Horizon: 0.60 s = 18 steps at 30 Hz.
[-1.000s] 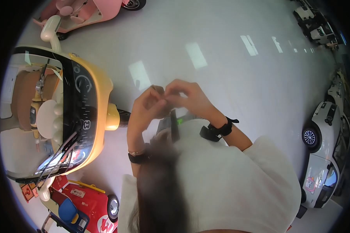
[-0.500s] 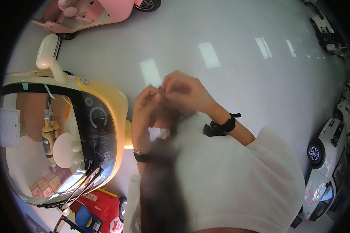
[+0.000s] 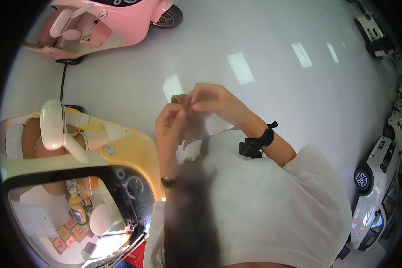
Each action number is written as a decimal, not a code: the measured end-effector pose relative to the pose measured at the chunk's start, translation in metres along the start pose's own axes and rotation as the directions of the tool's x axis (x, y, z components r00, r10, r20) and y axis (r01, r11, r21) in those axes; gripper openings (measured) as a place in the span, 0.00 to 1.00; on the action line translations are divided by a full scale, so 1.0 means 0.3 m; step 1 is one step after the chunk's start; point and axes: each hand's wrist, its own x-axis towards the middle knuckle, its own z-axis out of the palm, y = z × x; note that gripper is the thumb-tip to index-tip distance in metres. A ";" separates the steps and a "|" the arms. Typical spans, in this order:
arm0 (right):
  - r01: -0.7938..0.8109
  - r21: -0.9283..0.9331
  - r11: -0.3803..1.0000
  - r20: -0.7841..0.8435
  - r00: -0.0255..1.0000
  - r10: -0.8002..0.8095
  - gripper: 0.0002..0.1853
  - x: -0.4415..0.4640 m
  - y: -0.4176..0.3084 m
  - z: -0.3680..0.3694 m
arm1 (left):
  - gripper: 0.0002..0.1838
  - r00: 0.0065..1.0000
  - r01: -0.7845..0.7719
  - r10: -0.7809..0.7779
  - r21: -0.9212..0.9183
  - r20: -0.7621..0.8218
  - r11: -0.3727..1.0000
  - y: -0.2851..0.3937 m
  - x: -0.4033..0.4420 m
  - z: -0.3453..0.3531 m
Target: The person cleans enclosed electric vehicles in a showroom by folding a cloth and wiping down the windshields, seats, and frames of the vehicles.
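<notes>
My left hand (image 3: 169, 124) is raised in front of my chest, its fingers bent and thumb pressed near the fingertips. Close beside it, on the right, my right hand (image 3: 216, 102) has its fingers curled into a pinch. Between and behind the fingertips is a small brownish thing (image 3: 178, 99), too blurred to make out. Dark hair (image 3: 190, 210) hangs over my white shirt (image 3: 272, 205) below the hands. A black strap (image 3: 268, 135) circles my right wrist, and a dark band shows at my left wrist.
A yellow vehicle (image 3: 134, 145) with a white mirror (image 3: 53, 125) stands at the left. Behind it is a pink vehicle (image 3: 136, 22). White cars (image 3: 374, 178) line the right edge. Light patches shine on the grey floor (image 3: 277, 89).
The yellow and pink vehicles have shifted down in the view. Both hands remain close together with small finger movements, and the brownish thing shows more at the fingertips.
</notes>
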 end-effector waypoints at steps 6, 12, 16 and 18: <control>-0.060 0.362 0.930 0.024 0.998 0.055 0.02 0.443 -0.103 -0.103 | 0.07 0.990 -0.110 0.099 0.100 0.102 0.989 0.033 0.466 -0.183; -0.064 0.370 0.927 -0.005 0.998 0.070 0.03 0.845 -0.229 -0.203 | 0.06 0.972 -0.150 0.124 0.116 0.200 0.982 0.134 0.898 -0.343; -0.045 0.350 0.936 -0.111 0.990 0.089 0.03 1.010 -0.267 -0.249 | 0.06 0.972 -0.158 0.111 0.225 0.208 0.961 0.204 1.107 -0.390; -0.065 0.341 0.938 -0.094 0.990 0.102 0.03 1.107 -0.267 -0.307 | 0.06 0.967 -0.156 0.100 0.232 0.236 0.960 0.221 1.212 -0.413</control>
